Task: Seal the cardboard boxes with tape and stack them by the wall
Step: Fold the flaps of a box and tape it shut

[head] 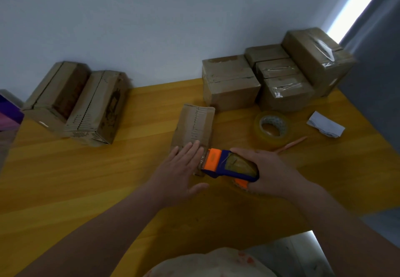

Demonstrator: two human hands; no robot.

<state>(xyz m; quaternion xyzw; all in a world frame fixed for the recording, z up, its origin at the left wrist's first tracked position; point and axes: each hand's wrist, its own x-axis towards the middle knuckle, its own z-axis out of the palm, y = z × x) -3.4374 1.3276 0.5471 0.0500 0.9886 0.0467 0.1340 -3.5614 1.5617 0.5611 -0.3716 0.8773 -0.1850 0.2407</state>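
Box (194,125): on table (86,179), seam up, near end under both hands.
Left hand (178,168): flat, fingers straight, pressing flaps.
Right hand (267,171): wrapped round tape dispenser (225,165) at box edge.
Risk: box slides if hold slackens; tape wrinkles, misses seam.
Stack (281,77): taped boxes by wall (151,27).

Dim, soft-focus wide-angle view; daylight glares from the upper-right corner.

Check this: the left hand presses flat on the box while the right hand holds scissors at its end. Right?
No: the head view shows the right hand holds a tape dispenser, not scissors, at the end of the box. The rest stands.
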